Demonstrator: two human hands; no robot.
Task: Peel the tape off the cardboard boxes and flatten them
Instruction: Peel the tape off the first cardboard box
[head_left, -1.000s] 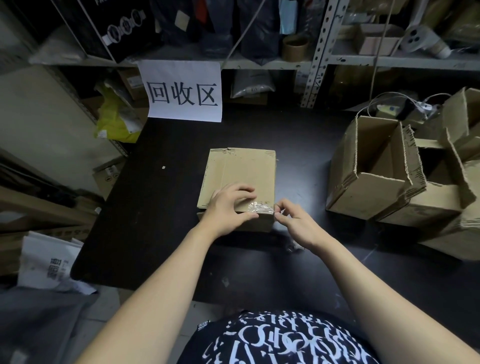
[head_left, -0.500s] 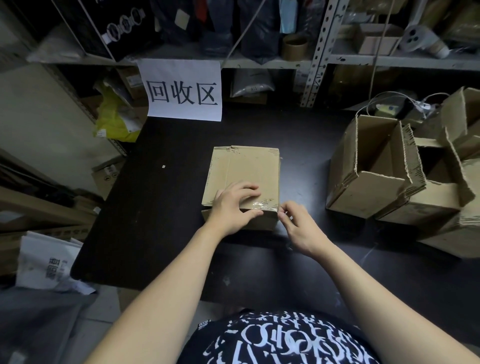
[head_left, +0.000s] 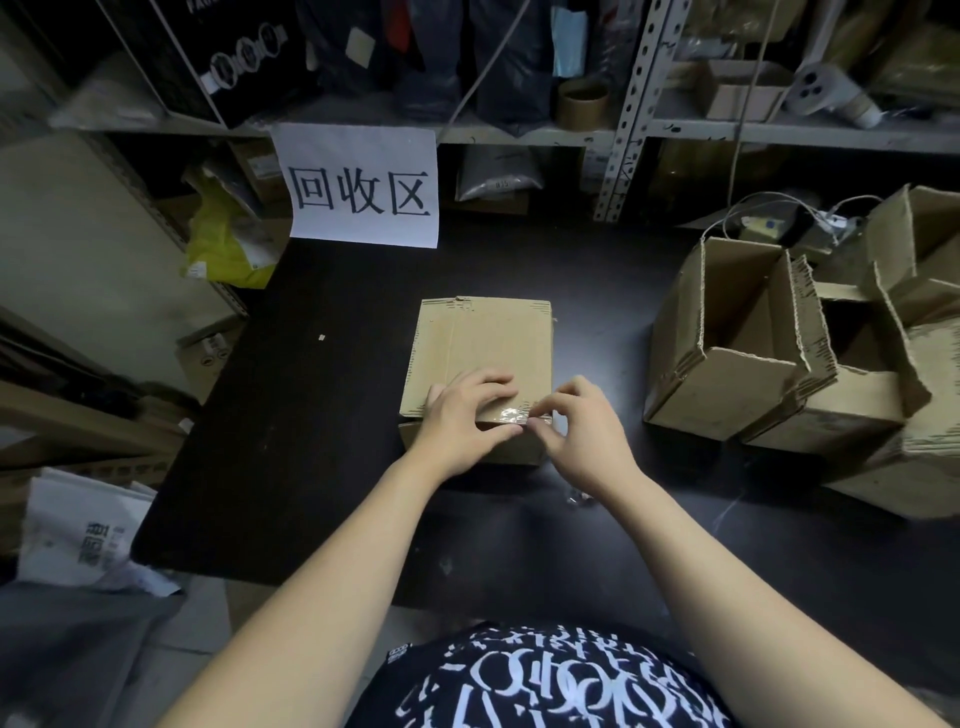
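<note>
head view, left hand (head_left: 462, 418) flat, pressing cardboard box (head_left: 483, 338), right hand (head_left: 584, 434) curled, pinching tape (head_left: 511, 414) at near edge

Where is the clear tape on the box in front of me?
In the head view, the clear tape lies along the near top edge of the closed box, between the left hand and the right hand, which pinches its end.

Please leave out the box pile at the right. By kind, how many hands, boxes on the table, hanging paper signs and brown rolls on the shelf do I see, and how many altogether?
Hands: 2, left hand and right hand
Cardboard box: 1
Paper sign: 1
Brown roll: 1
Total: 5
</note>
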